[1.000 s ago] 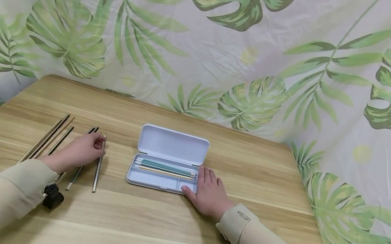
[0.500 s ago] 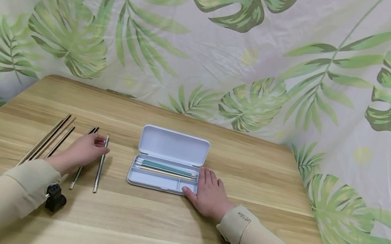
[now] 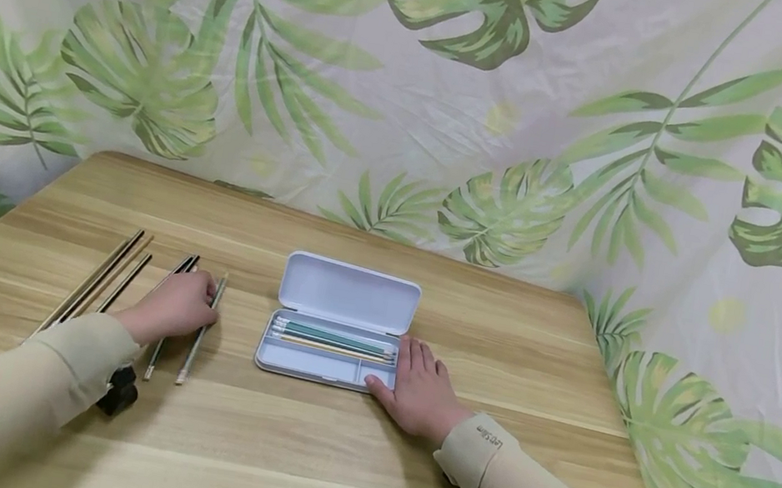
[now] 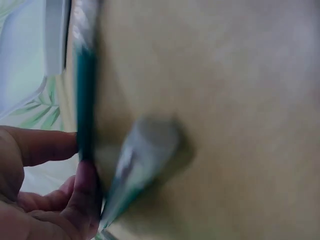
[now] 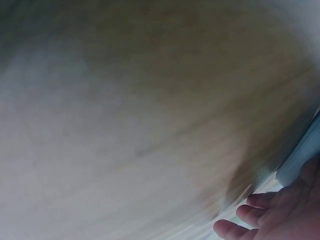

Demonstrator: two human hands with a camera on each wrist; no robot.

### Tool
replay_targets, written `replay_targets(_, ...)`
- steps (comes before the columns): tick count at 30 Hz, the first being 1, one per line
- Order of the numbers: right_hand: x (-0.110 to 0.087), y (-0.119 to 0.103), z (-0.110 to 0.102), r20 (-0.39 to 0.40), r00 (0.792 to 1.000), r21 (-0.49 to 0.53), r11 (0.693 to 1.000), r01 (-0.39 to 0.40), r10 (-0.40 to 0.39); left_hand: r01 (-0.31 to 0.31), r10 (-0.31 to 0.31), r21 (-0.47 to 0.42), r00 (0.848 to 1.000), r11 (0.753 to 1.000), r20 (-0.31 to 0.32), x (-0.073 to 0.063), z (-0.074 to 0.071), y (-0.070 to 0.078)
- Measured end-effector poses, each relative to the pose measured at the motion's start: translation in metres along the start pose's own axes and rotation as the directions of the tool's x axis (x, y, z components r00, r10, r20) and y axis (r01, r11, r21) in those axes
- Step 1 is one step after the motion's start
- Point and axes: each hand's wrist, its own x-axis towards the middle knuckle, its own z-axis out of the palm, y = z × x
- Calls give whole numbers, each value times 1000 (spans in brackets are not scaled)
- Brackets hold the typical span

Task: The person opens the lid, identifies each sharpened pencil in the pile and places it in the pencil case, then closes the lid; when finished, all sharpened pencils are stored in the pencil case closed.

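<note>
My left hand [image 3: 179, 303] pinches a dark green pencil [image 4: 86, 100] between thumb and fingers, left of the pencil case. In the head view this pencil slants, its eraser end toward me. Another green pencil [image 4: 142, 155] lies blurred on the table close by in the left wrist view. The white pencil case [image 3: 349, 293] stands with its lid raised. Several green pencils and a yellow one [image 3: 333, 347] lie in its long back compartment. My right hand [image 3: 420, 390] rests with straight fingers along the case's right end, thumb at its front right corner.
More dark and natural-wood pencils [image 3: 99, 280] lie loosely side by side at the left of the wooden table [image 3: 298, 458]. The two smaller front compartments of the case hold nothing visible. A leaf-printed cloth [image 3: 411, 112] hangs behind the table.
My left hand has shifted slightly right with the green pencil, whose far end now leans further right. My right hand and the pencil case stay in place.
</note>
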Motion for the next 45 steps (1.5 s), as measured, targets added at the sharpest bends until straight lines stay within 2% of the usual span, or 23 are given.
replay_targets(6, -2, -1, -1, -3, 1000, -10, 1000, 3, -3, 31, -20, -112, 995, 993, 97, 4, -8, -1)
replay_targets(12, -3, -3, -3, 10, 1000, -14, 1000, 10, -10, 6, 24, -218, 991, 976, 133, 7, -20, 3)
replay_targets(17, -3, -4, -6, 10, 1000, -7, 1000, 7, -7, -72, 117, -294, 983, 953, 139, 18, -35, 31)
replay_targets(23, -1, -1, -1, 16, 1000, -27, 1000, 5, -5, -142, 202, -313, 965, 939, 168, 35, -49, 79)
replay_targets(26, -1, 0, 0, 3, 1000, -24, 1000, 15, -15, -166, 242, -333, 949, 928, 204, 45, -50, 102)
replay_targets(31, 0, 1, 0, 2, 1000, -22, 1000, 17, -17, -194, 315, -380, 904, 905, 290, 65, -38, 124)
replay_targets(33, 1, 0, 1, 10, 1000, -28, 1000, 9, -9, -217, 339, -366, 887, 905, 313, 70, -29, 130)
replay_targets(36, 1, 0, 0, 11, 1000, -23, 1000, 3, -3, -288, 379, -292, 864, 912, 331, 74, -15, 138)
replay_targets(41, 0, -1, -1, 18, 1000, -22, 1000, -2, 2, -384, 412, -148, 838, 911, 357, 80, 8, 146)
replay_targets(45, 0, -2, -3, 30, 1000, -25, 1000, -6, 7, -395, 407, -114, 826, 912, 390, 83, 24, 149)
